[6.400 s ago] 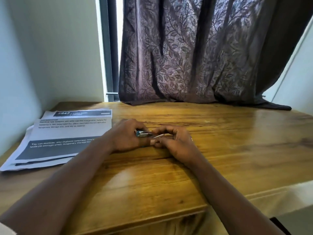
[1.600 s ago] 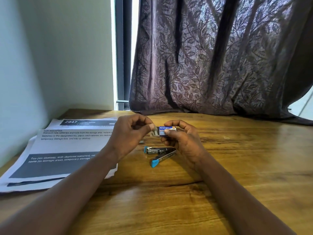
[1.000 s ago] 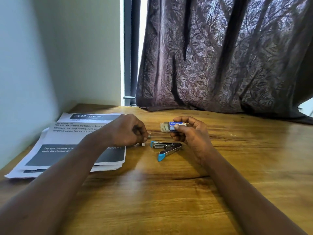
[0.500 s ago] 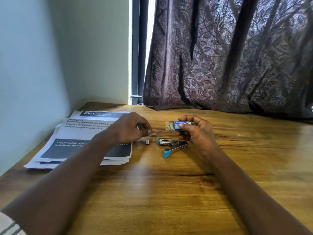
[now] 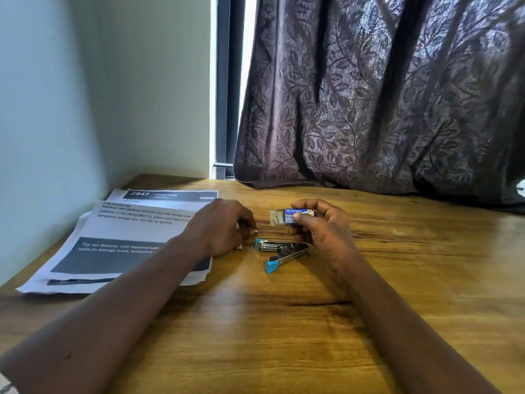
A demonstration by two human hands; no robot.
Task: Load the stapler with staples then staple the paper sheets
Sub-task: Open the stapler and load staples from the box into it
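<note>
Stapler (image 5: 281, 253) lies swung open on the tabletop (image 5: 312, 322), not yet loaded. Right hand (image 5: 318, 226) pinches the half-slid staple box (image 5: 292, 216); left hand (image 5: 221, 226) nips a staple strip (image 5: 254, 231) at the stapler's 11 o'clock. Sheets (image 5: 125, 237) wait at its 9 o'clock, unstapled.

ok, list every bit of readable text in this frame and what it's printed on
"kangaro": blue staple box in the right hand.
"2947" and "LIVING ROOM": dark header of the back paper sheet.
"TASK DESCRIPTION", "Retrieve new batteries and tools from the storage area": front paper sheet.
"Toy (on desktop, with depleted batt...": the front sheet's dark band.
Smaller print there is blurred; the stapler shows no readable text.
</note>
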